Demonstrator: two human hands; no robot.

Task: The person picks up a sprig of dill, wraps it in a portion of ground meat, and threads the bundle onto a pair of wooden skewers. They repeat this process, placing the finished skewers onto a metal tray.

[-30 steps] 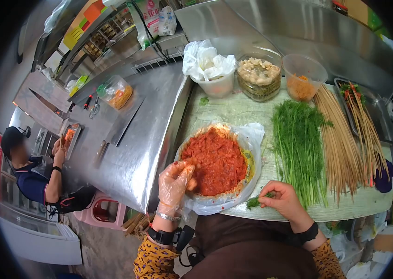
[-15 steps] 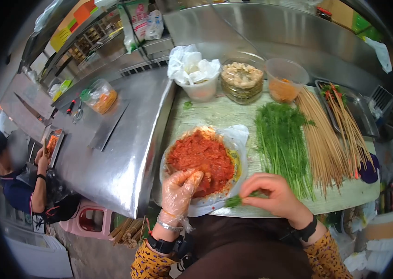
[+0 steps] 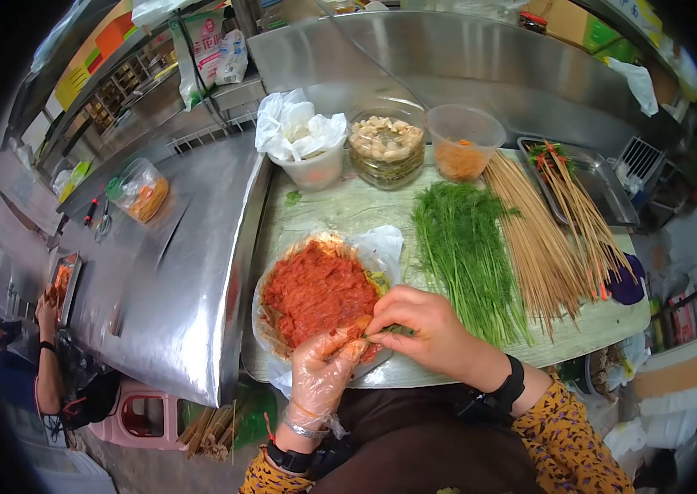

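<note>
My left hand [image 3: 320,375], in a clear plastic glove, is closed on a red-sauced slice of meat [image 3: 352,330] at the bowl's near edge. My right hand [image 3: 431,329], bare, meets it there, thumb and fingers pinching a small green dill sprig [image 3: 401,330] against the slice. Below and beyond them is a bowl lined with plastic [image 3: 260,325], heaped with red marinated meat [image 3: 315,284]. Right of the bowl lies a bunch of dill [image 3: 468,255], with bamboo skewers [image 3: 534,247] alongside.
Behind the bowl stand a white bag-lined tub [image 3: 315,169], a jar of pale cloves [image 3: 385,152] and a tub of orange shreds [image 3: 462,156]. A metal tray [image 3: 608,198] with threaded skewers sits far right. On the left steel counter [image 3: 192,288] lies a cleaver; a co-worker [image 3: 19,362] is beyond.
My right hand has moved left and up with the dill sprig and now meets my left hand at the meat slice. The view has shifted slightly right.
</note>
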